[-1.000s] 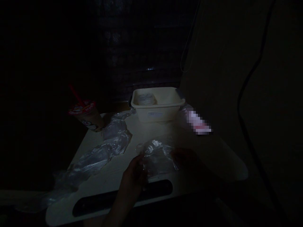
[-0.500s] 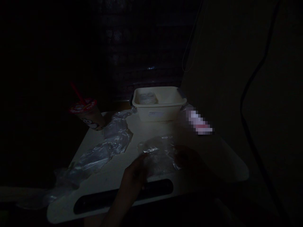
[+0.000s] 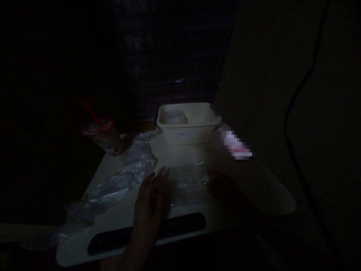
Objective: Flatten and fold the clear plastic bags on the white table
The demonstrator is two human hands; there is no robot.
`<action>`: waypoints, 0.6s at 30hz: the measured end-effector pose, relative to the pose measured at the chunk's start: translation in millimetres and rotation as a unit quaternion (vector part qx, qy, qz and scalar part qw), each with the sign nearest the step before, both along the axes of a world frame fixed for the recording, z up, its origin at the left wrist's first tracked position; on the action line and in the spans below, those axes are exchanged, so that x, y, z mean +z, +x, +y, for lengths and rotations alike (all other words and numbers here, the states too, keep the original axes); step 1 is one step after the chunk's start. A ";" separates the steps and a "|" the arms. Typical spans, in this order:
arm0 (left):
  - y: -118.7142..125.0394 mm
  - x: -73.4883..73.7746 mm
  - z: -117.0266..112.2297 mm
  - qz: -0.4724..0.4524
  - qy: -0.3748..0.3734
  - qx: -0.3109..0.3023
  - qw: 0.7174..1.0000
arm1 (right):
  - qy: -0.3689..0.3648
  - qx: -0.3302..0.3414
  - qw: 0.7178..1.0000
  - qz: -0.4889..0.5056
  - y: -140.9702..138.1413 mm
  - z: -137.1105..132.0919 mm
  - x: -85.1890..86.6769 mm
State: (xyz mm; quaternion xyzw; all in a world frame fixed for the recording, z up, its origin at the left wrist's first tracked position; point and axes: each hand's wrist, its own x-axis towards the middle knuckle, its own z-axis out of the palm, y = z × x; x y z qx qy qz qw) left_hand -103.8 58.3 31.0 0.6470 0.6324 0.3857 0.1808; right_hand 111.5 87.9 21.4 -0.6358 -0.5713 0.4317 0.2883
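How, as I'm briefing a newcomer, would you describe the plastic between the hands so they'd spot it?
Find the pale table, then the tub at its far side. Nearer the viewer, between the left hand and the right hand, lies the clear plastic. Unlike the long, crumpled strip to its left, it is short.

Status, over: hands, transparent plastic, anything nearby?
Left hand open, by transparent plastic. Right hand at its right side, grip too dark to tell. Crumpled wrap left.
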 end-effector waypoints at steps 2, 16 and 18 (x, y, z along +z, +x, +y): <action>2.6 -2.8 3.4 0.105 0.043 -0.075 0.991 | -0.003 -0.004 1.000 0.005 -0.6 0.3 0.1; 20.0 -15.6 13.2 0.421 -0.011 -0.188 0.887 | -0.033 -0.007 0.998 0.044 0.3 2.3 1.1; 20.7 -14.4 13.0 0.425 -0.020 -0.186 0.886 | -0.015 -0.006 1.000 0.013 4.7 2.7 5.4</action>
